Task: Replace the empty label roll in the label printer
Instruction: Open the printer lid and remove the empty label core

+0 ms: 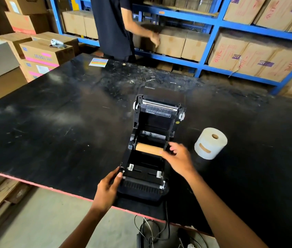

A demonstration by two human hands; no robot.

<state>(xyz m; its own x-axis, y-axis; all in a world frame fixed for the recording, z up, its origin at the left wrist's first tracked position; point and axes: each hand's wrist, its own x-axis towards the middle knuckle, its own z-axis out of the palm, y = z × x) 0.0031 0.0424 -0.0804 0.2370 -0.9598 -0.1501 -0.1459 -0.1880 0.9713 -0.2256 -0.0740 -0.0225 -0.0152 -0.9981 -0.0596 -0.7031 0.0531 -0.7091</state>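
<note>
While the label printer [148,153] is steadied at its front corner by the left hand [108,189], lid open, the empty core [148,149] remains seated, reached by loosely curled right hand [179,158], grip unconfirmed; the new roll [210,143] waits alongside.

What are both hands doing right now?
Left hand: gripping the label printer at its front-left corner.
Right hand: fingers at the empty cardboard core; grip cannot be told.
</note>
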